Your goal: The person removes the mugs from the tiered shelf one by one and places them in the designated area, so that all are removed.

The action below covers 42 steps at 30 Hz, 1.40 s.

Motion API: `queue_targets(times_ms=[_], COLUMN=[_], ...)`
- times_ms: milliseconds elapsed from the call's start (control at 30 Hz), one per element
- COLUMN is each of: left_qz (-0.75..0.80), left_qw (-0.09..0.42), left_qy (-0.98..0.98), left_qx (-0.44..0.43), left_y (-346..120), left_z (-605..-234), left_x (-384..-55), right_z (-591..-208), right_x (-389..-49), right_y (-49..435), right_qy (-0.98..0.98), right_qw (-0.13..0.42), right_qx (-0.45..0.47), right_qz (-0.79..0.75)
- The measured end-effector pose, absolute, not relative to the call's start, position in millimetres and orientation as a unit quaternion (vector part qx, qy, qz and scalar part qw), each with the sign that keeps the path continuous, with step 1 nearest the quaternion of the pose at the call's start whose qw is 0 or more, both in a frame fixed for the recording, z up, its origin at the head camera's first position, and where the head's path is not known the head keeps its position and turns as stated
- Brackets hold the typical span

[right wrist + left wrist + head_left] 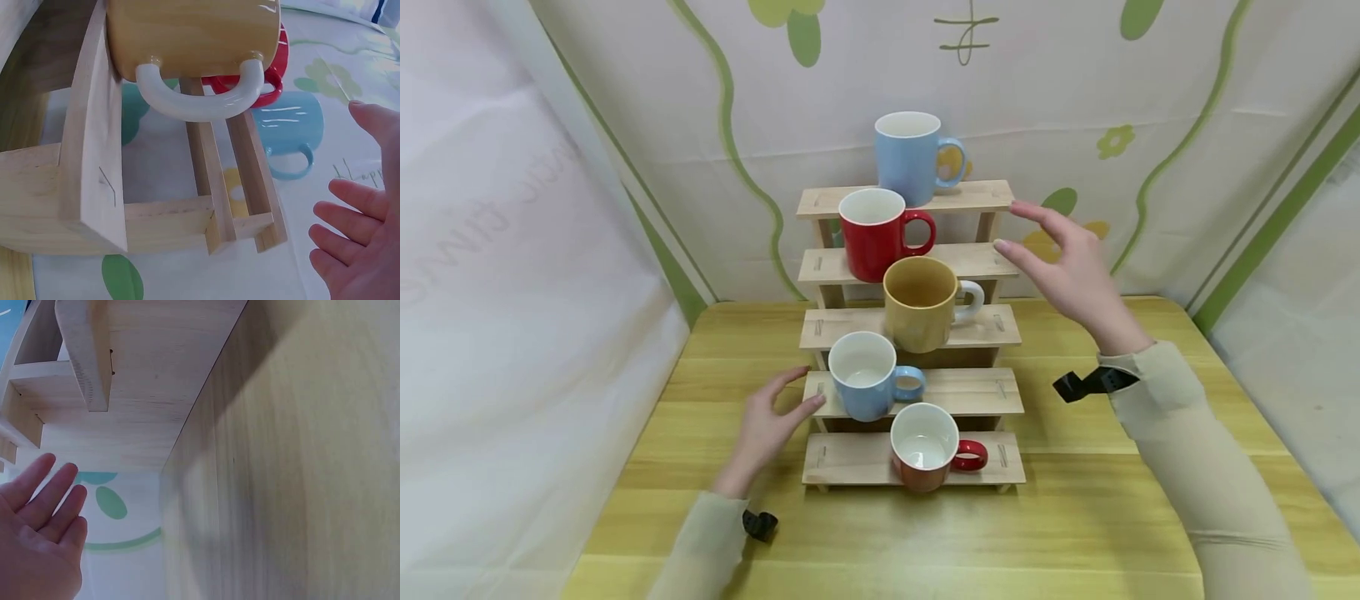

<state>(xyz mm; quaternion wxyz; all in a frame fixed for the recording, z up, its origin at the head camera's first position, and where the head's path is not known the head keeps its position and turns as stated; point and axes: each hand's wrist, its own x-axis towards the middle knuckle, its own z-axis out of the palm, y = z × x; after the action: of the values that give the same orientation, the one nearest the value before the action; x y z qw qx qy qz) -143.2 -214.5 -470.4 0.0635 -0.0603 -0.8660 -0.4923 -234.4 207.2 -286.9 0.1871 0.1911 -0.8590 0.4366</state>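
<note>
A wooden stepped stand (955,467) carries one mug on each of its several shelves. Top to bottom, they are a light blue mug (906,162), a red mug (871,242), a mustard mug (917,312) with a white handle, a second light blue mug (865,392), and a red-handled mug (920,475) with a white inside. All handles point right. My left hand (765,429) is by the stand's left side, near the second-lowest shelf, thumb and fingers apart. Beside the upper right ends is my right hand (1070,271), fingers extended and holding nothing.
The stand is on a wood-grain table (1090,500). Behind it hangs a white curtain (1037,75) printed with green vines and flowers, and white sheets close off both sides. Each wrist wears a small black camera on a strap.
</note>
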Motion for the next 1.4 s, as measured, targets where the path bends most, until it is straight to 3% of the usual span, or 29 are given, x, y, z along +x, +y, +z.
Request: queue_targets(times_ms=[467, 1400], left_qz=[-0.626, -0.643], left_qw=[0.035, -0.034], left_qy=[-0.778, -0.765], left_qx=[-0.044, -0.009], left_y=[-207.4, -216.0], left_z=[-480.4, -463.6], left_x=[-144.9, -146.7], right_z=[-266.2, -257.1], right_x=[-262.9, -275.2], right_y=[193.9, 193.5], right_qy=[-0.819, -0.805], right_qw=[0.129, 0.118], right_qx=[0.156, 0.142], right_qz=[0.537, 0.564])
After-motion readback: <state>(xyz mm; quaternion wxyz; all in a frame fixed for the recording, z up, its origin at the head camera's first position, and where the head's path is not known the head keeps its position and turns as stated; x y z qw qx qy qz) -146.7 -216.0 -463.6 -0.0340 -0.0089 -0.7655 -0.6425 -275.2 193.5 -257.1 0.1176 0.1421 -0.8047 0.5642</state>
